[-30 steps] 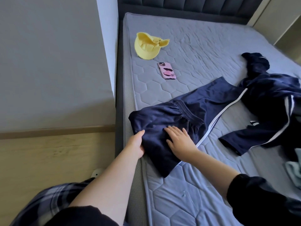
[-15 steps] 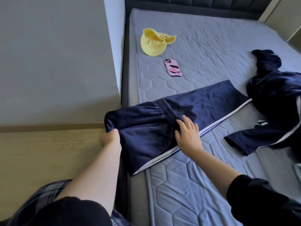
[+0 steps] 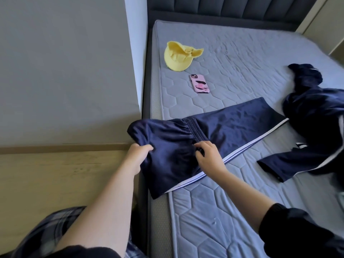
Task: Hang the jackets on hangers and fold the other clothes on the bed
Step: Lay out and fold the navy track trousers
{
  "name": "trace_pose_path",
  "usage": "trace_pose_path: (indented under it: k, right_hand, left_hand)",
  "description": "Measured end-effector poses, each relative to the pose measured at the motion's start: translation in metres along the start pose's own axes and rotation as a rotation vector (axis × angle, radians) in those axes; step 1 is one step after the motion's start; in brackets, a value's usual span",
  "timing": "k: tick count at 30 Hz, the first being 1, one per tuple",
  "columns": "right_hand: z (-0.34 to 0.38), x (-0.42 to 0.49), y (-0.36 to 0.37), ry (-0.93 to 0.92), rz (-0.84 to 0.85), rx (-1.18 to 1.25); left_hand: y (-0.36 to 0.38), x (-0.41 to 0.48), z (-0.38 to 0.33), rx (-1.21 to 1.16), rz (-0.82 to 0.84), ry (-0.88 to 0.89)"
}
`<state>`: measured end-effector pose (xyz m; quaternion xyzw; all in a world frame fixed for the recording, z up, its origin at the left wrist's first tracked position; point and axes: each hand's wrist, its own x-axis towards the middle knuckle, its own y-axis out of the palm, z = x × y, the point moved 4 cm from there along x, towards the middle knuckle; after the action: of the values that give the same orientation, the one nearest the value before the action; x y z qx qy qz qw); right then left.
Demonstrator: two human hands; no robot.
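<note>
My left hand (image 3: pixel 138 155) is closed round a bunch of the shiny navy blue garment with the white side stripe (image 3: pixel 236 123). It holds that end off the mattress edge, over the gap beside the bed. My right hand (image 3: pixel 208 155) has its fingers curled into the same cloth, pinching it just below the gathered elastic band. The rest of the garment lies flat across the near left part of the bed, running away to the right.

Just beyond its far end sits a crumpled heap of navy blue clothing with white stripes (image 3: pixel 316 123), one piece trailing towards me. Further up the bed, well apart from my hands, lie a soft yellow cloth visor cap (image 3: pixel 178 56) and a phone in a pink case (image 3: pixel 199 83), the phone nearer to me. A bit of pale cloth (image 3: pixel 341 200) shows at the right edge.

All of this lies on a bare grey quilted mattress with a hexagon pattern (image 3: pixel 242 53), set in a dark frame with a padded dark headboard (image 3: pixel 223 8). On my left a grey wall (image 3: pixel 65 62) stands above a pale wood surface (image 3: pixel 55 174).
</note>
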<state>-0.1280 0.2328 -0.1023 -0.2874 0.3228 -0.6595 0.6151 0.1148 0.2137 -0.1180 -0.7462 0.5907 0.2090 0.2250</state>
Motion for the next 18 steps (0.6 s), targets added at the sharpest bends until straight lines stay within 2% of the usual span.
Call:
trace_pose_path:
  k: [3,6,8,10,14,18]
  right_hand:
    - [0.021,0.002,-0.009,0.197,0.115,0.389]
    - [0.043,-0.002,-0.018,0.330,0.346,0.722]
    - [0.054,-0.008,-0.020,0.335,0.486,0.708]
    - [0.062,-0.014,-0.019,0.273,0.554,0.602]
    - [0.074,-0.018,-0.012,0.151,0.534,0.510]
    - [0.074,-0.013,-0.009,0.219,0.438,0.471]
  left_hand:
    - [0.014,-0.016,-0.028,-0.054,0.305,0.045]
    - [0.025,-0.033,-0.042,-0.181,0.570,-0.014]
    - [0.032,-0.040,-0.047,-0.252,0.682,-0.042]
    - [0.037,-0.043,-0.049,-0.279,0.749,-0.058]
    - [0.040,-0.043,-0.047,-0.226,0.808,-0.042]
    - [0.044,-0.041,-0.042,-0.163,0.828,-0.034]
